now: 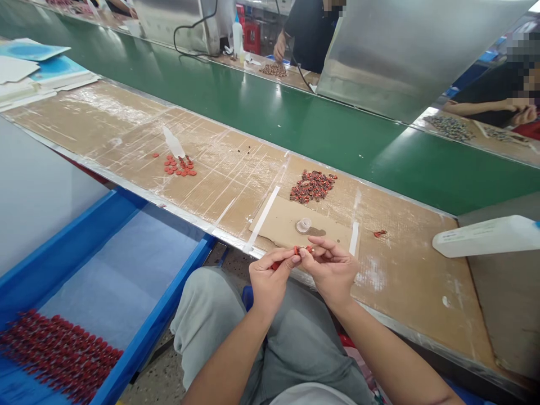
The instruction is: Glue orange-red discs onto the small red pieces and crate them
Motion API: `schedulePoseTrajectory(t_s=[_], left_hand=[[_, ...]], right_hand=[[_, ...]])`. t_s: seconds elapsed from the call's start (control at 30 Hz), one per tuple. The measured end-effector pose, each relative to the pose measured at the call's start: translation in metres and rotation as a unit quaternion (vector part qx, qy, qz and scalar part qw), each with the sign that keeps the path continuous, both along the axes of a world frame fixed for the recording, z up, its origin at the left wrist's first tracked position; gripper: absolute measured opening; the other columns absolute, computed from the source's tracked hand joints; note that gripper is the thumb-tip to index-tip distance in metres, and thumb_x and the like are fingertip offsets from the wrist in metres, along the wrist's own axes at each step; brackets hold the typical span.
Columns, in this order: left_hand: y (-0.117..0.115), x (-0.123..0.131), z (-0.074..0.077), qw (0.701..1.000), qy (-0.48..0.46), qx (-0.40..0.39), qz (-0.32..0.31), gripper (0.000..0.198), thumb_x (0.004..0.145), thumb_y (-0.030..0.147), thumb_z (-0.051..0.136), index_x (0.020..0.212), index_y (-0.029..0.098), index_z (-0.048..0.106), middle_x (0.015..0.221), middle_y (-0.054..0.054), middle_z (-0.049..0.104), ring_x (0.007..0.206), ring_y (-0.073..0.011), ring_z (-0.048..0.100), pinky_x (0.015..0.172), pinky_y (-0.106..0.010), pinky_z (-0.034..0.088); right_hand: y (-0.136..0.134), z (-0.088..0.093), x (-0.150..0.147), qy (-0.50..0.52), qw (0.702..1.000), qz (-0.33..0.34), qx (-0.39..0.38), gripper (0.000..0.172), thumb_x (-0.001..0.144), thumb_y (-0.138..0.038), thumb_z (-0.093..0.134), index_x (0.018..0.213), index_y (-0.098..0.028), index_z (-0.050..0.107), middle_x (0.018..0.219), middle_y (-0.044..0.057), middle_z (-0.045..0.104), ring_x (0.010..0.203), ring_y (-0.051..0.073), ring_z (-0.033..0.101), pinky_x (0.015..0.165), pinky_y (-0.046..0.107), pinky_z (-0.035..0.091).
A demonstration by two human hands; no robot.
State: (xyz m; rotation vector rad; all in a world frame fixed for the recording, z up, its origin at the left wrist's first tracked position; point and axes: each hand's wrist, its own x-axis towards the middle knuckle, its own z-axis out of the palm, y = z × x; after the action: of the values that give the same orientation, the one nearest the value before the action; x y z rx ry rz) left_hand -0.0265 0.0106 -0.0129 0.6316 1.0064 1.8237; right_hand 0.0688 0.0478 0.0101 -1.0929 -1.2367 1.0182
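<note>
Our left hand [270, 287] and right hand [331, 270] are nearly closed, their fingertips pinching a small red part [301, 250] between them. A close, steady pinch suits work this fine. Just beyond the hands lie a cardboard sheet [291, 225] and a heap of red parts [313, 187].

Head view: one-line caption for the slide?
Left hand and right hand pinch a small red part over a cardboard-topped bench, near a pile of red parts.

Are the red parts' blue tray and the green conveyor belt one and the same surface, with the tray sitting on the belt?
No, the blue tray sits low beside the person's legs, apart from the green conveyor belt.
</note>
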Motion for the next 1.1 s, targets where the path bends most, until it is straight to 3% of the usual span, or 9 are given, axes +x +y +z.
schedulePoseTrajectory(t_s=[0.3, 0.43, 0.5, 0.6, 0.67, 0.73, 0.83, 0.93, 1.1], left_hand=[[-0.002, 0.005, 0.002, 0.999, 0.025, 0.012, 0.021, 0.018, 0.07, 0.013, 0.077, 0.085, 0.023, 0.076, 0.092, -0.004, 0.074, 0.09, -0.0181, 0.068, 0.085, -0.031, 0.055], [-0.002, 0.007, 0.007, 0.993, -0.116, -0.018, -0.022, 0.022, 0.069, 0.016, 0.079, 0.09, 0.021, 0.075, 0.095, -0.005, 0.074, 0.088, -0.0168, 0.07, 0.085, -0.028, 0.056], [0.0, 0.003, 0.011, 0.978, -0.198, -0.049, -0.043, 0.018, 0.074, 0.022, 0.075, 0.092, 0.019, 0.075, 0.096, -0.006, 0.074, 0.087, -0.0157, 0.071, 0.082, -0.024, 0.056], [0.003, -0.006, 0.016, 0.952, -0.289, -0.082, -0.052, 0.021, 0.085, 0.03, 0.063, 0.094, 0.013, 0.073, 0.1, -0.009, 0.074, 0.095, -0.0162, 0.069, 0.086, -0.023, 0.055], [0.004, -0.013, 0.018, 0.938, -0.33, -0.087, -0.059, 0.028, 0.089, 0.031, 0.055, 0.095, 0.01, 0.073, 0.103, -0.012, 0.073, 0.102, -0.0185, 0.067, 0.092, -0.025, 0.052], [0.006, -0.017, 0.019, 0.928, -0.355, -0.081, -0.073, 0.032, 0.09, 0.029, 0.05, 0.097, 0.007, 0.072, 0.106, -0.014, 0.071, 0.108, -0.0215, 0.065, 0.096, -0.028, 0.051], [0.007, -0.019, 0.018, 0.919, -0.374, -0.069, -0.1, 0.036, 0.089, 0.028, 0.046, 0.101, 0.004, 0.07, 0.111, -0.018, 0.069, 0.114, -0.0251, 0.061, 0.099, -0.031, 0.049], [0.008, -0.018, 0.017, 0.915, -0.381, -0.068, -0.116, 0.037, 0.088, 0.027, 0.046, 0.104, 0.002, 0.069, 0.116, -0.02, 0.067, 0.119, -0.0272, 0.058, 0.101, -0.033, 0.047], [0.009, -0.015, 0.015, 0.905, -0.397, -0.062, -0.141, 0.04, 0.088, 0.029, 0.045, 0.107, 0.0, 0.067, 0.122, -0.022, 0.063, 0.124, -0.0306, 0.052, 0.106, -0.036, 0.043]], right_hand=[[-0.003, -0.006, 0.0, 0.076, 0.997, -0.006, -0.015, 0.026, 0.066, -0.021, 0.081, 0.089, -0.021, 0.069, 0.073, 0.0, 0.072, 0.068, 0.013, 0.069, 0.067, 0.024, 0.059], [-0.001, 0.001, 0.007, 0.103, 0.995, -0.014, -0.011, 0.025, 0.07, -0.024, 0.079, 0.092, -0.022, 0.068, 0.075, 0.001, 0.073, 0.069, 0.015, 0.071, 0.069, 0.029, 0.06], [0.005, 0.006, 0.023, 0.082, 0.995, -0.051, 0.026, 0.025, 0.07, -0.024, 0.078, 0.093, -0.021, 0.067, 0.074, 0.001, 0.072, 0.069, 0.017, 0.071, 0.071, 0.033, 0.06], [0.018, 0.007, 0.07, -0.051, 0.979, -0.164, 0.11, 0.032, 0.067, -0.025, 0.08, 0.096, -0.019, 0.067, 0.077, 0.002, 0.071, 0.071, 0.018, 0.07, 0.075, 0.037, 0.059], [0.027, 0.001, 0.11, -0.197, 0.941, -0.235, 0.14, 0.037, 0.065, -0.028, 0.081, 0.098, -0.017, 0.068, 0.08, 0.005, 0.071, 0.069, 0.018, 0.068, 0.074, 0.038, 0.057], [0.034, -0.01, 0.149, -0.312, 0.904, -0.272, 0.109, 0.039, 0.068, -0.034, 0.078, 0.101, -0.016, 0.068, 0.083, 0.007, 0.072, 0.068, 0.018, 0.066, 0.073, 0.036, 0.056], [0.039, -0.03, 0.194, -0.433, 0.854, -0.282, 0.062, 0.04, 0.072, -0.04, 0.073, 0.105, -0.017, 0.067, 0.085, 0.007, 0.073, 0.068, 0.018, 0.067, 0.074, 0.034, 0.055], [0.041, -0.047, 0.216, -0.51, 0.815, -0.27, 0.054, 0.039, 0.075, -0.043, 0.069, 0.106, -0.019, 0.067, 0.084, 0.005, 0.074, 0.074, 0.019, 0.069, 0.078, 0.033, 0.054], [0.045, -0.058, 0.222, -0.542, 0.799, -0.26, 0.026, 0.043, 0.079, -0.048, 0.061, 0.111, -0.02, 0.064, 0.09, 0.007, 0.074, 0.078, 0.022, 0.069, 0.078, 0.037, 0.053]])
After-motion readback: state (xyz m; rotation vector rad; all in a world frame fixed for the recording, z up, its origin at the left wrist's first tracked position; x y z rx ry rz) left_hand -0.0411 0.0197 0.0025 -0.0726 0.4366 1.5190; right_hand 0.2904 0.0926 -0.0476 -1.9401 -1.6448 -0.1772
